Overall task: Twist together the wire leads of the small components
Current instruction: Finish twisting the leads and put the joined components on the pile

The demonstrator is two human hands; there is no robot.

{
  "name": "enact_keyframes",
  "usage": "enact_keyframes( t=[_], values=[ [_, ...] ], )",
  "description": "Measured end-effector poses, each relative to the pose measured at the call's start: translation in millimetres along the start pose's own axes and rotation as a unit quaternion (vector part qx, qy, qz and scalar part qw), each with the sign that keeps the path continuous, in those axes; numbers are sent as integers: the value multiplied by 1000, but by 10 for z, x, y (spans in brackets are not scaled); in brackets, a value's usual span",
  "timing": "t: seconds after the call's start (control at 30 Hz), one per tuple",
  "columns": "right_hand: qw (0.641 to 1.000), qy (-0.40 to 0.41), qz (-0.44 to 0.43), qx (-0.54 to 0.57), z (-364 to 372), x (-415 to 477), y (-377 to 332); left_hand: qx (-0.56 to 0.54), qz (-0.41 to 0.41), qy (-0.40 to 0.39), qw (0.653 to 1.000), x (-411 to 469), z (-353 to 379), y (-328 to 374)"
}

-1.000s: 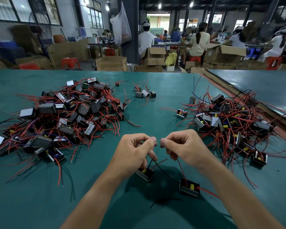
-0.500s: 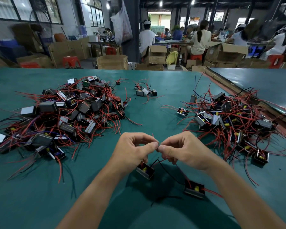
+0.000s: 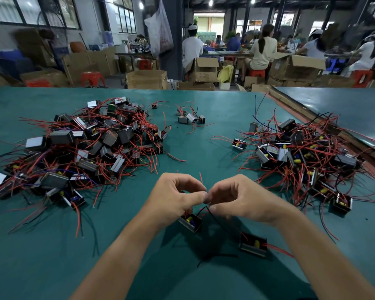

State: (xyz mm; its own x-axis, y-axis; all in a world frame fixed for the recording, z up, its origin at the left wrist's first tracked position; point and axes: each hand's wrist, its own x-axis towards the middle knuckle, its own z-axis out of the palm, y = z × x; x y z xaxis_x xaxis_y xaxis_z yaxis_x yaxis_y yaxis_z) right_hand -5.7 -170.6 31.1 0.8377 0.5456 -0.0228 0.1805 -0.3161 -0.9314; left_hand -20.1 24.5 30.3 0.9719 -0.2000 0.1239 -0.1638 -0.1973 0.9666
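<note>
Two small black box-shaped components lie on the green table in front of me: one (image 3: pixel 190 222) under my left hand, the other (image 3: pixel 253 246) below my right wrist. Thin black leads (image 3: pixel 214 219) rise from them to my fingertips. My left hand (image 3: pixel 178 198) and my right hand (image 3: pixel 236 198) meet fingertip to fingertip above the table, each pinching the lead ends between thumb and forefinger. A short red wire tip (image 3: pixel 201 177) sticks up behind the fingers. The joint itself is hidden by my fingertips.
A large heap of components with red leads (image 3: pixel 80 146) covers the table's left side, another heap (image 3: pixel 301 156) the right. A few loose components (image 3: pixel 191 118) lie at the far middle. A second table (image 3: pixel 344 109) adjoins at the right. People sit among cardboard boxes beyond.
My fingertips have come together from slightly apart. Both hands have drifted a little lower over the left component, still pinching the leads.
</note>
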Motion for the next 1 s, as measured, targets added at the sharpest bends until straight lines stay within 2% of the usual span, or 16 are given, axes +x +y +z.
enact_keyframes(
  t=[0.27,0.47,0.7,0.83,1.0],
  values=[
    [999,24,-13,-38,2,26,22,33,-36,-17,999,4,3,-16],
    [998,48,-17,-46,8,44,41,58,-41,32,997,41,18,-51],
    [996,66,-12,-55,-2,42,26,40,9,84,996,64,59,-36],
    [997,56,-12,-48,31,32,7,76,51,114,989,27,68,-47],
    [997,66,-24,-30,55,44,-15,117,82,111,983,-3,60,-36]
  ],
)
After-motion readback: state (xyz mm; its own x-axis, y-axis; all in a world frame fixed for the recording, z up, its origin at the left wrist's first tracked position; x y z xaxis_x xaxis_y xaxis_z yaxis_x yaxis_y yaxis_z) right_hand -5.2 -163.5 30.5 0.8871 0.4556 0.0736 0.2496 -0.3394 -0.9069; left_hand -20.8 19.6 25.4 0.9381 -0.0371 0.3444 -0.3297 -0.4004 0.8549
